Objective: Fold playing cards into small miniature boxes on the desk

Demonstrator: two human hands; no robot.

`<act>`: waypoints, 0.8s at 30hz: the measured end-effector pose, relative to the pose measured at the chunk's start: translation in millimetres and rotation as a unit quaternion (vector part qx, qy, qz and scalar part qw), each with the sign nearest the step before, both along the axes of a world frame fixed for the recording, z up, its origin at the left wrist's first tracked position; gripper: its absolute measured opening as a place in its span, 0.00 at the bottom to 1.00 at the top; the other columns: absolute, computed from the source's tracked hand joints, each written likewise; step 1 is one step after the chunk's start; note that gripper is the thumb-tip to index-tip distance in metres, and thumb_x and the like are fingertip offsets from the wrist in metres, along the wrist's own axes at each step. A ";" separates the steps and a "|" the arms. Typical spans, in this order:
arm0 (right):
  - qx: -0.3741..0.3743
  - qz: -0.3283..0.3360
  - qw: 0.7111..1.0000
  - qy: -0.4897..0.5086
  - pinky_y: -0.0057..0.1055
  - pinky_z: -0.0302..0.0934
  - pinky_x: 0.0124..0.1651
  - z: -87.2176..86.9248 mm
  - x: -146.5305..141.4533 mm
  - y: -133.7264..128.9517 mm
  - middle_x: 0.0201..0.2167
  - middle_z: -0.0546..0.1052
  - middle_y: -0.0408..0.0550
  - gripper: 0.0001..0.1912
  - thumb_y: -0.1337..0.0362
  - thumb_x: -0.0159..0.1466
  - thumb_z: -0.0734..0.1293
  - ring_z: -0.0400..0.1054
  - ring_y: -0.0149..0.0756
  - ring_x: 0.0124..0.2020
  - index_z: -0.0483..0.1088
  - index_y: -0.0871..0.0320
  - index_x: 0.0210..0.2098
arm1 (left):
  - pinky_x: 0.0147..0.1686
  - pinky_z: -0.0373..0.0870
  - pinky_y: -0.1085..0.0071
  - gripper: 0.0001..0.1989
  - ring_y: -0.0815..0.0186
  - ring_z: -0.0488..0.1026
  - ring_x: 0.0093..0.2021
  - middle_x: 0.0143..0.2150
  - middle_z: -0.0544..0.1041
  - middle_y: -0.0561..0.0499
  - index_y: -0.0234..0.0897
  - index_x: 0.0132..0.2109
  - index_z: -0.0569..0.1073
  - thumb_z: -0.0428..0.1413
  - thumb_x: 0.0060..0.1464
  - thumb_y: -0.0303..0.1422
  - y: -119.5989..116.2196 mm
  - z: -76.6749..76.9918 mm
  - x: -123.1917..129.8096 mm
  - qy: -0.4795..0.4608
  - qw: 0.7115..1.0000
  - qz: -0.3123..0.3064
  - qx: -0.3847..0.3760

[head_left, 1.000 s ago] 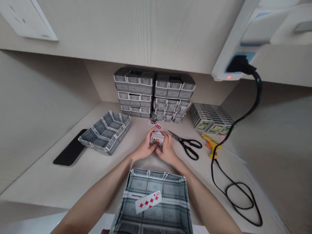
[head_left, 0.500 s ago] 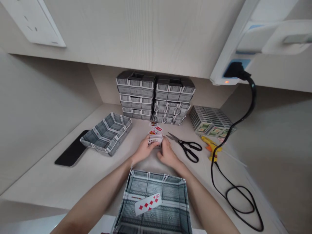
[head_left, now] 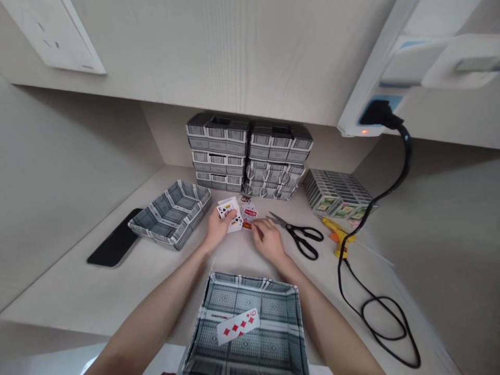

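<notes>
In my left hand (head_left: pixel 219 225) is a small stack of playing cards (head_left: pixel 229 212), gripped with the thumb across the face of a king on top. My right hand (head_left: pixel 269 239) holds nothing that I can see. Its fingers are slightly bent and apart, beside the right edge of a red-and-white card marked POKER (head_left: pixel 250 212); whether they touch it I cannot tell. Another face card (head_left: pixel 246 199) lies just behind. Between my forearms sits a tray made of patterned cards (head_left: pixel 258 297), with a nine of diamonds (head_left: pixel 239 327) loose inside.
Black-handled scissors (head_left: pixel 302 234) and a yellow glue gun (head_left: pixel 338 235) lie to the right, with a looping black cable (head_left: pixel 390 299). On the left, a second card tray (head_left: pixel 172 213) partly covers a phone (head_left: pixel 111 239). Stacked card boxes (head_left: pixel 219 151) and packed card decks (head_left: pixel 338 192) stand behind.
My hands have moved apart. The left one has shifted left with the card stack, whose face is now turned up into view. The POKER card is less covered.
</notes>
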State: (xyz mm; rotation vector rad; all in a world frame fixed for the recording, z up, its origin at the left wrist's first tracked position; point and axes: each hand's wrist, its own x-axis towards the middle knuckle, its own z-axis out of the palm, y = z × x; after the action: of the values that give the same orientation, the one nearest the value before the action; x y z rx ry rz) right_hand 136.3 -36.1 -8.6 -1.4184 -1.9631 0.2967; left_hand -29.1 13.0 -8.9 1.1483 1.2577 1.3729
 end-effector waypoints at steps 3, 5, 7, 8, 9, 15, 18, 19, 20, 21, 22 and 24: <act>0.005 -0.047 0.999 0.015 0.43 0.51 0.56 -7.0 0.1 1.9 0.53 0.65 0.58 0.19 0.63 0.60 0.58 0.53 0.44 0.58 0.62 0.62 0.50 | 0.37 0.69 0.67 0.22 0.60 0.73 0.37 0.35 0.76 0.48 0.33 0.39 0.70 0.62 0.36 0.40 -3.3 1.9 4.3 -0.055 0.997 -0.040 -0.034; -0.019 -0.040 0.999 0.019 0.43 0.51 0.56 -10.2 -1.3 3.8 0.56 0.61 0.59 0.24 0.62 0.59 0.60 0.51 0.44 0.59 0.58 0.62 0.54 | 0.35 0.70 0.66 0.23 0.60 0.73 0.35 0.34 0.77 0.48 0.33 0.39 0.70 0.63 0.35 0.40 -5.4 3.9 6.3 -0.101 0.991 -0.063 -0.063; -0.040 -0.022 0.998 0.043 0.42 0.52 0.56 -11.1 -3.2 5.7 0.56 0.61 0.59 0.26 0.62 0.57 0.61 0.53 0.44 0.58 0.57 0.61 0.54 | 0.35 0.70 0.66 0.24 0.61 0.74 0.34 0.33 0.77 0.49 0.33 0.39 0.70 0.63 0.34 0.40 -7.1 5.6 7.2 -0.138 0.984 -0.081 -0.080; -0.047 -0.015 0.996 0.069 0.41 0.52 0.56 -10.8 -4.1 6.7 0.56 0.62 0.58 0.26 0.62 0.57 0.62 0.55 0.43 0.57 0.57 0.60 0.54 | 0.35 0.70 0.65 0.23 0.61 0.74 0.33 0.33 0.77 0.49 0.33 0.39 0.71 0.63 0.34 0.40 -7.7 6.3 7.4 -0.152 0.981 -0.086 -0.085; -0.054 -0.009 0.993 0.108 0.40 0.52 0.56 -10.3 -4.7 7.7 0.55 0.63 0.57 0.25 0.62 0.56 0.63 0.56 0.42 0.56 0.58 0.59 0.53 | 0.35 0.70 0.65 0.23 0.61 0.74 0.33 0.33 0.77 0.49 0.33 0.39 0.71 0.63 0.35 0.39 -8.1 6.8 7.5 -0.165 0.978 -0.088 -0.092; -0.136 -0.045 0.877 0.458 0.36 0.60 0.50 -9.5 -3.1 15.9 0.48 0.70 0.57 0.22 0.60 0.53 0.64 0.65 0.38 0.49 0.61 0.60 0.46 | 0.36 0.71 0.64 0.18 0.61 0.75 0.33 0.31 0.77 0.48 0.32 0.37 0.71 0.63 0.37 0.34 -6.7 9.1 7.8 -0.214 0.967 -0.077 -0.116; -0.171 -0.086 0.846 0.498 0.33 0.63 0.45 -10.1 -1.5 18.0 0.48 0.70 0.57 0.23 0.57 0.50 0.67 0.67 0.40 0.47 0.63 0.60 0.44 | 0.36 0.71 0.63 0.15 0.60 0.75 0.33 0.32 0.77 0.47 0.32 0.37 0.71 0.62 0.39 0.33 -6.2 9.9 7.4 -0.215 0.966 -0.077 -0.125; -0.186 -0.079 0.842 0.500 0.33 0.63 0.43 -9.8 -1.1 18.3 0.46 0.71 0.56 0.23 0.55 0.50 0.67 0.67 0.40 0.45 0.64 0.60 0.43 | 0.36 0.71 0.63 0.15 0.61 0.75 0.32 0.32 0.77 0.48 0.32 0.36 0.71 0.62 0.39 0.32 -6.4 9.9 7.4 -0.214 0.965 -0.080 -0.129; -0.201 -0.063 0.840 0.500 0.33 0.64 0.42 -9.3 -0.7 18.6 0.45 0.73 0.54 0.24 0.54 0.50 0.66 0.68 0.40 0.43 0.64 0.59 0.43 | 0.35 0.71 0.64 0.14 0.61 0.74 0.32 0.32 0.77 0.48 0.32 0.36 0.71 0.62 0.39 0.32 -6.9 9.9 7.6 -0.213 0.964 -0.087 -0.134; -0.216 -0.045 0.838 0.498 0.33 0.64 0.40 -8.7 -0.2 18.9 0.42 0.74 0.53 0.23 0.54 0.50 0.66 0.69 0.40 0.41 0.65 0.59 0.42 | 0.34 0.71 0.64 0.14 0.62 0.74 0.31 0.31 0.77 0.48 0.32 0.36 0.70 0.62 0.39 0.32 -7.5 9.7 7.9 -0.210 0.963 -0.100 -0.138; -0.228 -0.030 0.839 0.493 0.33 0.64 0.39 -8.2 0.3 19.1 0.39 0.75 0.52 0.23 0.53 0.50 0.66 0.70 0.39 0.38 0.66 0.59 0.41 | 0.33 0.71 0.65 0.15 0.62 0.74 0.30 0.31 0.77 0.48 0.32 0.36 0.70 0.62 0.39 0.33 -8.4 9.4 8.6 -0.205 0.962 -0.116 -0.141; -0.236 -0.013 0.847 0.476 0.32 0.63 0.37 -7.6 0.9 19.5 0.35 0.76 0.49 0.20 0.53 0.50 0.66 0.70 0.39 0.35 0.67 0.60 0.38 | 0.32 0.71 0.66 0.16 0.62 0.74 0.29 0.30 0.77 0.48 0.32 0.36 0.70 0.62 0.39 0.34 -10.8 9.0 10.8 -0.187 0.961 -0.148 -0.137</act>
State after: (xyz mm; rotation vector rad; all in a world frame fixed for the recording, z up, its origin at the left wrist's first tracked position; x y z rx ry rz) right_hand 137.1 -16.6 -16.3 -1.1942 -1.0606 1.2689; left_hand -18.3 2.2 0.2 0.7990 0.9256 1.0885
